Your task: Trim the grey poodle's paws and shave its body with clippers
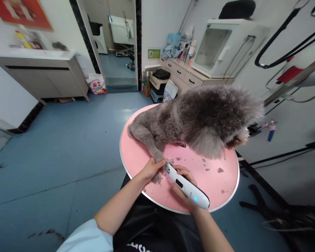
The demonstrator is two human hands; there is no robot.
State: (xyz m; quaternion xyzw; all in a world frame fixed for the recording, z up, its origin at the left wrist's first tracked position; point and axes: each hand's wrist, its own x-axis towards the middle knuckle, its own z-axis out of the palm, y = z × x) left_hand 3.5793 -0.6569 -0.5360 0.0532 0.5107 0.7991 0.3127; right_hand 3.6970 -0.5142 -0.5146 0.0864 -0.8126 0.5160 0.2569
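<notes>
Soft, even indoor light; faint glare on the floor [68,147]; edges stretched, tilting the cabinet [42,78]; lower right corner dark, blurry.

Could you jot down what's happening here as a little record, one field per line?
Animal: grey, curly-coated dog, its body clipped shorter than its head
Surface: round pink table with a pale rim
Left hand: holding the dog's lower leg
Right hand: gripping a white clipper, its head at the leg's lower end
Clipper light: glowing blue
Loose hair: tufts scattered on the table
Background: white cabinet on a drawer unit
</notes>
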